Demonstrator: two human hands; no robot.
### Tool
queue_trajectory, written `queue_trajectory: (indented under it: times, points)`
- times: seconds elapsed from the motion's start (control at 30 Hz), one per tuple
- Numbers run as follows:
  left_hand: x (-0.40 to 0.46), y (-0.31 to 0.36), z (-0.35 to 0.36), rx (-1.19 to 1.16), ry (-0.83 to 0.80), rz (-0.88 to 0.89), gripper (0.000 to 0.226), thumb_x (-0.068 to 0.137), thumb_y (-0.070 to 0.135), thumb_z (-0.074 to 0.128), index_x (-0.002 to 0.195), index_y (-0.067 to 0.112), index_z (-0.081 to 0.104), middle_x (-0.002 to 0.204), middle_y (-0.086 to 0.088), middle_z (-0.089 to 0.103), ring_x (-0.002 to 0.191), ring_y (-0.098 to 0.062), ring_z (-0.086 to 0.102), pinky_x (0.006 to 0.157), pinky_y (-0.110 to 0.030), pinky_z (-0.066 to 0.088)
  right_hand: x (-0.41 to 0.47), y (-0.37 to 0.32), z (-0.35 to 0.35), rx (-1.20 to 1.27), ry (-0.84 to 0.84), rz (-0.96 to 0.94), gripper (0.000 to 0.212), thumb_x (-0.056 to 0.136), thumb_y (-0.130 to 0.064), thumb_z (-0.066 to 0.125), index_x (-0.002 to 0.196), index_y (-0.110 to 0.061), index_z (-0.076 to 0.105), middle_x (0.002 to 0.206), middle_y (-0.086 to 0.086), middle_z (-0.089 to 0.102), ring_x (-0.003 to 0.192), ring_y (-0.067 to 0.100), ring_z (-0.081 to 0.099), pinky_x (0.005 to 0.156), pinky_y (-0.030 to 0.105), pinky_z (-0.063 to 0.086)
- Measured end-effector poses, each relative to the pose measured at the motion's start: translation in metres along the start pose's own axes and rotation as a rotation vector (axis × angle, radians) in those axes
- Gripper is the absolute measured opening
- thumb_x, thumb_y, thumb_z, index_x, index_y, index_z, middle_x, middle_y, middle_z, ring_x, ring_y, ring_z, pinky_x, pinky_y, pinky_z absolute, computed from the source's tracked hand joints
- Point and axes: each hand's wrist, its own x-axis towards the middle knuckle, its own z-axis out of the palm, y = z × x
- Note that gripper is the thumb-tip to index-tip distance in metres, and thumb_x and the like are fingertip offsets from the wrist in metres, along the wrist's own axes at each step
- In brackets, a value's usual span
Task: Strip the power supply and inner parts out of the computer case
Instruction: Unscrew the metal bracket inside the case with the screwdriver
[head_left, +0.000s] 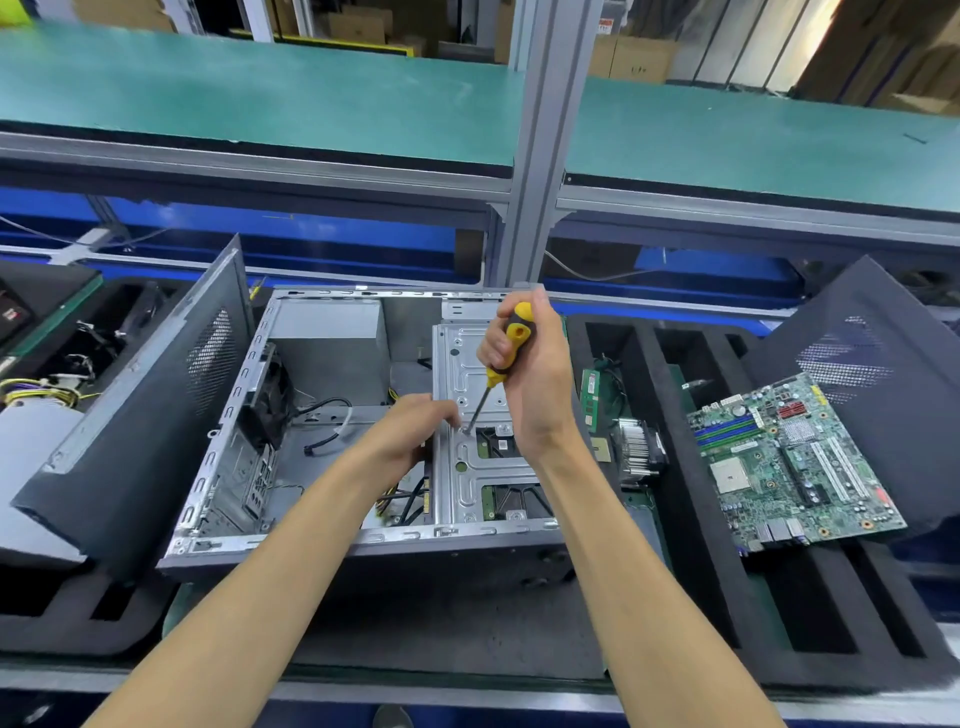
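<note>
An open grey computer case (218, 447) lies on its side in front of me. The silver power supply (324, 322) sits in its far left corner, and a black fan (270, 400) stands at its left wall. A metal drive cage (467, 364) fills the case's right part. My right hand (530, 374) grips a yellow and black screwdriver (511, 338), whose tip touches a screw on the cage. My left hand (415, 431) rests at the cage's left edge, fingers curled against it beside the tip. Loose black and yellow cables (400, 499) lie under my left wrist.
A green motherboard (789, 462) lies on black foam (691, 525) at the right, with a heatsink (636, 452) and a memory stick (589, 395) beside the case. Dark side panels lean at left (140, 415) and right (862, 332). Another power supply with cables (41, 410) sits far left.
</note>
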Motion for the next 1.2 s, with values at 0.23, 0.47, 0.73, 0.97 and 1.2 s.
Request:
queue_trajectory:
  times: [0.23, 0.47, 0.73, 0.97, 1.2]
  points:
    - [-0.001, -0.012, 0.004, 0.32, 0.336, 0.299, 0.027, 0.096, 0.034, 0.059, 0.106, 0.014, 0.046, 0.095, -0.002, 0.056, 0.083, -0.018, 0.054, 0.068, -0.031, 0.043, -0.002, -0.016, -0.025, -0.017, 0.09, -0.101, 0.025, 0.099, -0.031, 0.042, 0.08, -0.018, 0.052, 0.063, -0.004, 0.036, 0.057, 0.013, 0.031, 0.056, 0.028, 0.027]
    - [-0.014, -0.015, 0.017, 0.601, 0.141, 0.806, 0.023, 0.09, 0.017, 0.066, 0.109, 0.029, 0.063, 0.106, 0.015, 0.062, 0.094, -0.004, 0.054, 0.089, -0.02, 0.038, -0.007, -0.025, -0.034, -0.029, 0.147, -0.152, 0.026, 0.095, -0.039, 0.046, 0.08, -0.018, 0.05, 0.063, -0.002, 0.036, 0.059, 0.015, 0.03, 0.056, 0.028, 0.029]
    - [-0.007, -0.009, 0.026, 0.57, 0.04, 0.84, 0.011, 0.09, 0.024, 0.075, 0.098, 0.032, 0.076, 0.089, 0.02, 0.073, 0.079, -0.001, 0.065, 0.069, -0.009, 0.042, -0.001, -0.034, -0.033, 0.036, 0.142, -0.174, 0.027, 0.101, -0.03, 0.038, 0.082, -0.013, 0.047, 0.064, -0.002, 0.035, 0.058, 0.013, 0.032, 0.057, 0.024, 0.033]
    - [0.008, 0.008, 0.015, 0.633, 0.193, 0.822, 0.007, 0.088, 0.015, 0.075, 0.09, 0.022, 0.076, 0.082, 0.014, 0.064, 0.076, -0.002, 0.056, 0.07, -0.009, 0.039, 0.001, -0.033, -0.041, 0.042, 0.183, -0.181, 0.029, 0.102, -0.03, 0.039, 0.079, -0.015, 0.048, 0.061, -0.003, 0.034, 0.057, 0.014, 0.03, 0.057, 0.027, 0.031]
    - [0.013, 0.002, 0.017, 0.544, 0.177, 0.767, 0.014, 0.085, 0.009, 0.075, 0.084, 0.022, 0.069, 0.072, 0.011, 0.066, 0.06, 0.001, 0.055, 0.061, -0.01, 0.044, -0.001, -0.024, -0.041, -0.007, 0.175, -0.142, 0.028, 0.101, -0.026, 0.039, 0.077, -0.016, 0.048, 0.061, -0.003, 0.035, 0.056, 0.014, 0.03, 0.056, 0.027, 0.028]
